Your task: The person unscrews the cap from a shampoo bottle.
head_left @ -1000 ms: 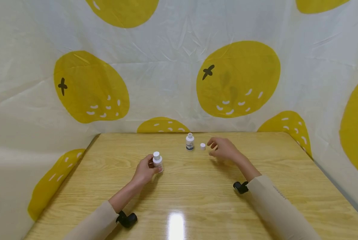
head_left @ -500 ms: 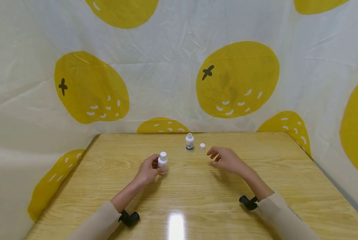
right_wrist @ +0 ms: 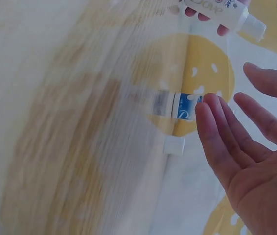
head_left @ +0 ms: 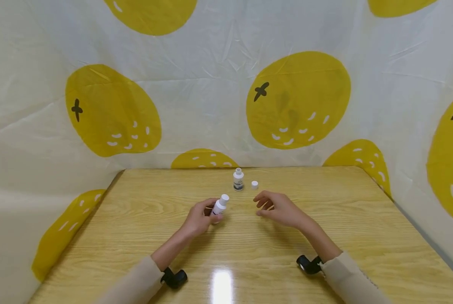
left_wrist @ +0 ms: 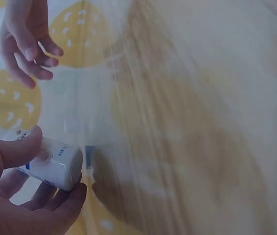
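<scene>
My left hand (head_left: 199,219) grips a small white bottle (head_left: 219,207) round its body, with thumb and fingers on either side. This bottle has its white cap on and leans to the right; in the left wrist view its base (left_wrist: 75,169) looks raised off the table. A "Dove" label (right_wrist: 209,7) shows in the right wrist view. To the right, my right hand (head_left: 283,210) hovers with relaxed, slightly bent fingers and holds nothing. Beyond it stands a second white bottle (head_left: 238,180), upright and uncapped, with a blue label (right_wrist: 185,105). Its loose white cap (head_left: 254,185) lies beside it.
The wooden table (head_left: 165,185) reaches back to a white cloth (head_left: 207,109) printed with large yellow fruit. A bright light reflection (head_left: 222,287) shows on the front of the tabletop. Each wrist wears a black camera.
My left hand has carried the capped bottle to the right, and the bottle now tilts. My right hand has drawn back toward me, away from the loose cap. The second bottle stays put.
</scene>
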Demonstrator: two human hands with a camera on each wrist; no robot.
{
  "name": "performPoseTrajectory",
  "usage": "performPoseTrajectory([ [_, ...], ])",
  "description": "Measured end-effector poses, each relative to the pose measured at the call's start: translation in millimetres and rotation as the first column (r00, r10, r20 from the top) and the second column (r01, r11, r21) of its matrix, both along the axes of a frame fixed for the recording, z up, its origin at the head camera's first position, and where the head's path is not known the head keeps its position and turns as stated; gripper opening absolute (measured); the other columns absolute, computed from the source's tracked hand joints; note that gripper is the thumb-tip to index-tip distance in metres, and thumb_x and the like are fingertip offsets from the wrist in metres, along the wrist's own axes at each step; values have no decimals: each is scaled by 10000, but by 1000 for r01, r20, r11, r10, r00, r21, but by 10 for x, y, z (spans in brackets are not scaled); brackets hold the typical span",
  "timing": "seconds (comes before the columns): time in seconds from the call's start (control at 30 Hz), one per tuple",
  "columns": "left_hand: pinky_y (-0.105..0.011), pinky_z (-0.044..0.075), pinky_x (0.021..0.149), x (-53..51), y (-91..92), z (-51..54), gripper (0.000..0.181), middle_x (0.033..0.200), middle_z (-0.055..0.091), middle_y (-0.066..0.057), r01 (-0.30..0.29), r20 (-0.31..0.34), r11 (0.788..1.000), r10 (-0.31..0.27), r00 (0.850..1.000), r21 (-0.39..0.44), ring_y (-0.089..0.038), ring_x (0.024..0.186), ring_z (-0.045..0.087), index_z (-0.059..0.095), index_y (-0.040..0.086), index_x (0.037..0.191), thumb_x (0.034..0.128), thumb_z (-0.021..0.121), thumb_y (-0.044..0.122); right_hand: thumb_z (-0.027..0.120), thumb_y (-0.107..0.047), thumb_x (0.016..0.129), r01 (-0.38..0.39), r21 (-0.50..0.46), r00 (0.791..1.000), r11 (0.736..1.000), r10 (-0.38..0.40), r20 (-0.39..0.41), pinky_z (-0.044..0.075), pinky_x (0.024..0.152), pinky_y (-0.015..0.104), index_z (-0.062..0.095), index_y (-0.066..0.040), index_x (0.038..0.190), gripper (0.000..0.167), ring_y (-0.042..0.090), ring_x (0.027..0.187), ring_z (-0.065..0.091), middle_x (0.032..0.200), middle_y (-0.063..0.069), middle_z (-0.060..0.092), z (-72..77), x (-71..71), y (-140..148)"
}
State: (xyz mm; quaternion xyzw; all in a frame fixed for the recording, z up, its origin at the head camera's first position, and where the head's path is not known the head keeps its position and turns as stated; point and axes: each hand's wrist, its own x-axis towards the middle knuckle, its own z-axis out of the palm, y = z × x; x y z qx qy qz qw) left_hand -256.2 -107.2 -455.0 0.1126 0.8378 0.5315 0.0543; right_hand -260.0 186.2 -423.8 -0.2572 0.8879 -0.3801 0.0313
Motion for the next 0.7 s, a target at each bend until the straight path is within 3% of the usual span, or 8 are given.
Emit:
performPoseTrajectory([
  [0.13, -443, 558, 935, 3, 42, -6, 460, 1312, 679, -146, 9, -11, 1000, -9, 1000, 3, -317, 1160, 663, 648, 100, 1387, 939, 748, 71, 735, -139, 963, -17, -28, 1000, 999, 17, -6, 546, 794, 286, 658, -17, 1253, 324, 211, 954, 689, 1103, 178, 724, -2, -1, -58],
  [0.43, -425, 557, 906, -11, 184, -34, 462, 1288, 695, -148, 37, -35, 999, -36, 999, 27, -304, 1116, 660, 676, 108, 1363, 914, 779, 73, 739, -168, 965, -11, -120, 1000, 993, 14, 28, 579, 875, 444, 654, -59, 1284, 347, 216, 993, 693, 1138, 185, 719, 11, -21, -196],
  [0.7, -409, 551, 895, -18, 287, -23, 459, 1278, 708, -139, 35, -32, 999, -34, 999, 18, -301, 1096, 668, 702, 120, 1333, 889, 810, 84, 759, -142, 943, 19, -192, 1000, 981, -15, 18, 564, 897, 361, 709, -66, 1217, 289, 201, 992, 697, 1095, 111, 748, 46, -19, -279],
])
